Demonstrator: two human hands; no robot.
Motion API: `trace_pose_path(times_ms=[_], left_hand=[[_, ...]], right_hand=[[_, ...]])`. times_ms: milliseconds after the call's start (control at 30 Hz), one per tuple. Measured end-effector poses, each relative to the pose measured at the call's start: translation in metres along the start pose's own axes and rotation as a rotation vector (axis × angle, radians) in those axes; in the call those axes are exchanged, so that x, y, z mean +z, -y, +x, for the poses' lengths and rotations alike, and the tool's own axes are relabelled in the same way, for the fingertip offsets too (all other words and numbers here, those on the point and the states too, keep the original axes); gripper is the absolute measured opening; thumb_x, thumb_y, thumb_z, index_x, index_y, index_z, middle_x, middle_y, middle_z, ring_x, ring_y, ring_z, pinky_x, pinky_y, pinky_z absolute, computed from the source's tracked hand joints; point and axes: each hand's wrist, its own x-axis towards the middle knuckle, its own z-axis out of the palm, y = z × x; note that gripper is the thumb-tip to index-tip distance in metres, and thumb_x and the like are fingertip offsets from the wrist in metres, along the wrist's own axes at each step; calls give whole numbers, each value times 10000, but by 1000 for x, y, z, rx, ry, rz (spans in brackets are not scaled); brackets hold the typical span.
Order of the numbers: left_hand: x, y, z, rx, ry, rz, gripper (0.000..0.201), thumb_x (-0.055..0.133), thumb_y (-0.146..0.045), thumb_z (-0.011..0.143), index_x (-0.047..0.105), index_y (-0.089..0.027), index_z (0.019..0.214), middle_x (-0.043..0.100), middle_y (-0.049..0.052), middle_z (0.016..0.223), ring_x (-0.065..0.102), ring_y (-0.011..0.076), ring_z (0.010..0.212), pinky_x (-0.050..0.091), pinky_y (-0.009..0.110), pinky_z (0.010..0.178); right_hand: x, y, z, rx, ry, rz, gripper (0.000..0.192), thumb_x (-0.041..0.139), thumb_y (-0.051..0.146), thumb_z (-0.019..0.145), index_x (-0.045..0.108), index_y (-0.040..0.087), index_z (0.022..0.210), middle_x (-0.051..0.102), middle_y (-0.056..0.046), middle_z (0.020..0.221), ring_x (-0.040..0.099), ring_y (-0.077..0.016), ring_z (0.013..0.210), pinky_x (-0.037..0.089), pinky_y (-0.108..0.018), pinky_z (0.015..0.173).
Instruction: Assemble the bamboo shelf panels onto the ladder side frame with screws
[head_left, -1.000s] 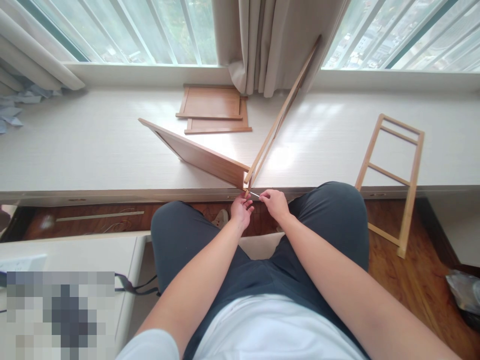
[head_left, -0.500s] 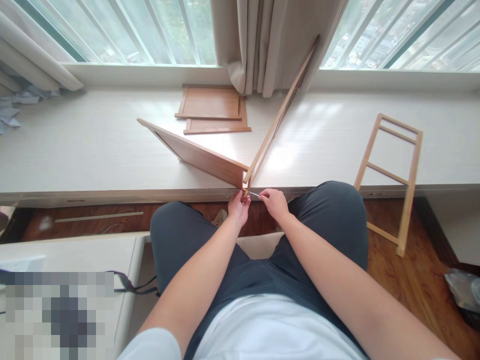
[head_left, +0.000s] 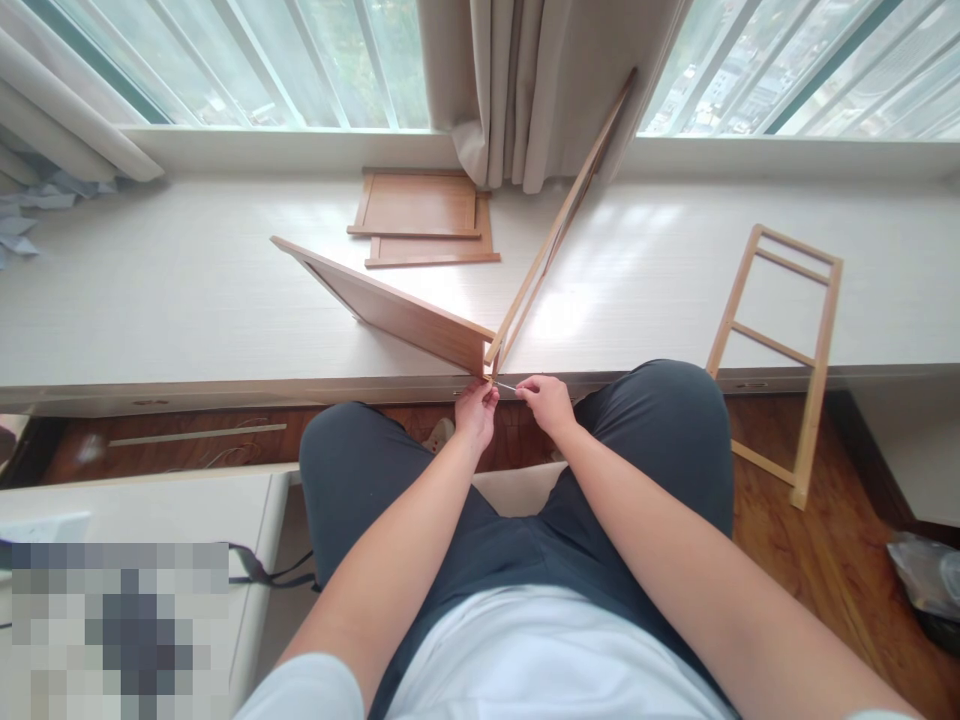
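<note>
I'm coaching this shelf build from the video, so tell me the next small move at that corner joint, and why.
Probably keep turning the thin metal tool in the right hand while the left hand steadies the corner. Its tip sits right where the wooden panel meets the slatted frame, and both parts stand on edge, propped only at that joint.

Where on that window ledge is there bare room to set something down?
The ledge lies bare left of the standing wooden panel, and again between the leaning frame and the ladder-like frame. It is crowded where left hand and right hand meet at the joint, and by the flat panels.
</note>
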Motion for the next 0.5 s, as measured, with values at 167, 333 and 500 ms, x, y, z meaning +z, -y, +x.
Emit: trace_pose_path(times_ms=[167,333,500], left_hand=[[-1,-1,1,2,8,21,204,764,15,728,648,-150,754,651,-3,755,619,73,670,535,185,648],[-4,-1,4,-12,10,37,206,776,-1,721,642,-154,753,645,-7,723,627,78,667,530,183,638],[-4,-1,5,-22,18,42,186,761,-4,733,650,-148,768,666,13,733,626,81,658,518,179,620]], right_hand=[[5,-2,2,106,22,189,106,699,229,781,781,183,832,735,-13,701,664,-165,613,535,-261,608],[11,-3,3,195,42,368,93,677,212,763,733,161,816,720,-19,689,625,-135,559,464,-201,463],[14,-4,4,228,39,516,154,677,196,773,651,169,922,722,-16,687,596,-111,516,442,-175,438]])
